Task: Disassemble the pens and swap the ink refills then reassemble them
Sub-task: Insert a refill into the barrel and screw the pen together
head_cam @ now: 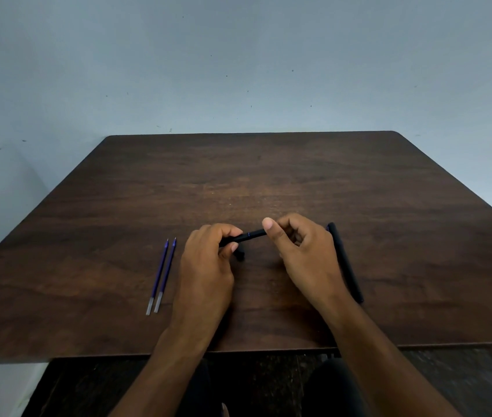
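Gripping one black pen barrel [246,236] just above the tabletop [269,176], left hand [205,266] & right hand [302,251] both pinched shut on its ends; 2 refills [162,275] left of the barrel, 2nd barrel [345,263] right; a small dark piece [240,255] below it could roll off if bumped; no legible writing

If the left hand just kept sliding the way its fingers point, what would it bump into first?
Probably the right hand: the left hand points along the black pen that both hold, toward the right thumb. Depth is hard to judge.
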The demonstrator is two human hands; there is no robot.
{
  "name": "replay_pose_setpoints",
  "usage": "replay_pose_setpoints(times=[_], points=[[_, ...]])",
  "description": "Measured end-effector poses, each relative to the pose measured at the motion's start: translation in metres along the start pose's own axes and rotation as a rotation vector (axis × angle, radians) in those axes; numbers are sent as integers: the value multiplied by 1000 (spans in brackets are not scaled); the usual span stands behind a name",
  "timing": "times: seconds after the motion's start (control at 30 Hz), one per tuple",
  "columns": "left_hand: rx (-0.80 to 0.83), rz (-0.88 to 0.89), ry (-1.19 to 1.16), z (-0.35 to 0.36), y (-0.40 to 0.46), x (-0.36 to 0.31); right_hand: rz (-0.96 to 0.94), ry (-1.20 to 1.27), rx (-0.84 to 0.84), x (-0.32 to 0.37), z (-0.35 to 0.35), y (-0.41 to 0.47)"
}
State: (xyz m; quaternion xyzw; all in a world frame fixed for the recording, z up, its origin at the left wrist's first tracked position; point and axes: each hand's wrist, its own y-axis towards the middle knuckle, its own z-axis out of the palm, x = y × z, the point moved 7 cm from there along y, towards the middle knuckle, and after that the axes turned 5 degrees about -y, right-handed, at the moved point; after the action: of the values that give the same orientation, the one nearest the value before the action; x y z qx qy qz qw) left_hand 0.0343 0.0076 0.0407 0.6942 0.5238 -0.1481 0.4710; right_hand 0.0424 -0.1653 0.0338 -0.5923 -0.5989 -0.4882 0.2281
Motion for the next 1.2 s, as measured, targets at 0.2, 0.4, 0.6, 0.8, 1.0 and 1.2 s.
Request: replay_pose_setpoints(times=[0.2,0.4,0.6,0.8,1.0,1.2], points=[[3,-9,2,0,1,2,5,92,-32,-1,-4,-2],[-29,-28,-6,-5,1,5,16,102,22,-1,1,-2],[-71,-12,-22,-9,2,6,29,71,53,-4,3,-1],[-88,-17,-46,-9,0,7,53,108,30,-5,3,1],[-171,-42,-126,-13,-1,9,96,262,-42,-6,-4,1],[-203,-128,-215,-15,0,17,112,-180,130,-5,24,11]])
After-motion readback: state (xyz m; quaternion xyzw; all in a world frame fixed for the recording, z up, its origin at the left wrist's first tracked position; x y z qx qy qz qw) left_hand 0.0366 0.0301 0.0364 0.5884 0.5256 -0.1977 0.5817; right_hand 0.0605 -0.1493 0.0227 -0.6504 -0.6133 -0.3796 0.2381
